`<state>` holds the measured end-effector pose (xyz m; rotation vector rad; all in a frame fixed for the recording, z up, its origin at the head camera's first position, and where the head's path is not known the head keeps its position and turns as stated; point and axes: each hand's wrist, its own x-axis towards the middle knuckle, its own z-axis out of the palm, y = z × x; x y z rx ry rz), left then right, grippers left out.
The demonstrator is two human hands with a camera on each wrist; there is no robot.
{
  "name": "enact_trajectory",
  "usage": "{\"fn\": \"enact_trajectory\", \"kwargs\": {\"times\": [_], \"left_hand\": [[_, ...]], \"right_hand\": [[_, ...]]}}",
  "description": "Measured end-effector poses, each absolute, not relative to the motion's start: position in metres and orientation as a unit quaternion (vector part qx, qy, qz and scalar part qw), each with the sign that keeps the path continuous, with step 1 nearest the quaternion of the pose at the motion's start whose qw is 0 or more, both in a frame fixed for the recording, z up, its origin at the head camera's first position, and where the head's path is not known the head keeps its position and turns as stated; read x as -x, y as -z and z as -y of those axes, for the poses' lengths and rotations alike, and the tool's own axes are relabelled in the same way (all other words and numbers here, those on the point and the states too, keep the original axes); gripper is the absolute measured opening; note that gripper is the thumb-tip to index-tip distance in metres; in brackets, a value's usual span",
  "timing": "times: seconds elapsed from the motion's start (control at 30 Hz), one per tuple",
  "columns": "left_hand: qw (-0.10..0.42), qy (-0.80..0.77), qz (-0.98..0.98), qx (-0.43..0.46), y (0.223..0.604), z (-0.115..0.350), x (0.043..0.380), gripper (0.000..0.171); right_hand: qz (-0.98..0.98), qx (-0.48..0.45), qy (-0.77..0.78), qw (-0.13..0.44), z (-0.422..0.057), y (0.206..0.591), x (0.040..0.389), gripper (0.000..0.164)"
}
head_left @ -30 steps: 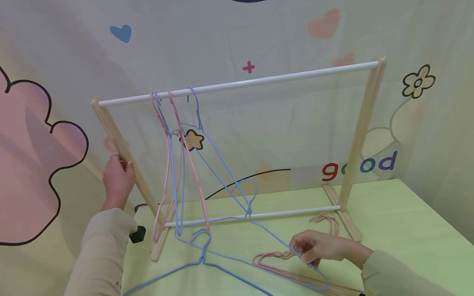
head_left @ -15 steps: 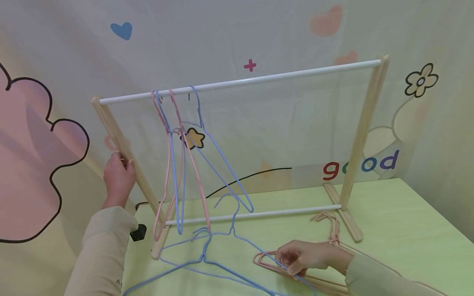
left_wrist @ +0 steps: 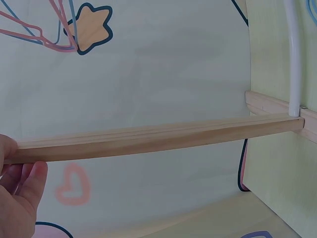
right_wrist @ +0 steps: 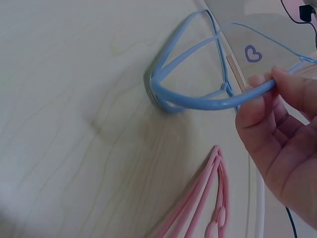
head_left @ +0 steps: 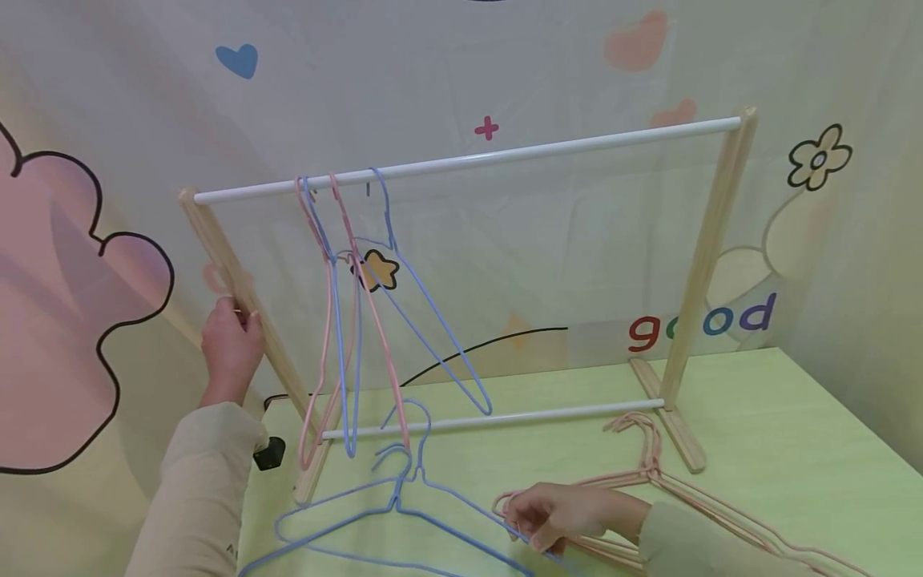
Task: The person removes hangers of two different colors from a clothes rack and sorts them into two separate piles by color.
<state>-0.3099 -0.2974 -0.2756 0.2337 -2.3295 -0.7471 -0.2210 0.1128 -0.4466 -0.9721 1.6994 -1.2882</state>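
My left hand [head_left: 232, 344] grips the left wooden post [head_left: 225, 255] of a small clothes rack, thumb and fingers on either side of the wood in the left wrist view. With thumb and fingers, my right hand [head_left: 566, 517] pinches one arm of a blue hanger [head_left: 461, 498]. That hanger hovers over a stack of blue hangers [head_left: 395, 503] on the table, its hook near the lower white bar [head_left: 548, 415]. In the right wrist view the blue hanger [right_wrist: 213, 103] passes between thumb and fingers. Beneath and right of that hand lie stacked pink hangers [head_left: 652, 473].
From the upper white rail [head_left: 490, 162] hang a few pink and blue hangers [head_left: 389, 320], bunched toward its left end. The right post [head_left: 710, 256] stands on a wooden foot [head_left: 681, 437]. Behind the green table [head_left: 808, 425] is a printed cloth [head_left: 562, 240].
My right hand has moved left and down with the blue hanger, bringing its hook from the hanging hangers' lower corner to above the blue stack. The left hand stays on the post.
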Motion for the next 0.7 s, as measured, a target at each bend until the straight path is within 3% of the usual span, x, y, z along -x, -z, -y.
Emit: {"fn": "enact_trajectory", "kwargs": {"times": [0.7], "left_hand": [[0.322,0.286,0.897,-0.093,0.276,0.298,0.31,0.028]], "right_hand": [[-0.676,0.34,0.491,0.433,-0.071,0.452,0.224,0.023]]}}
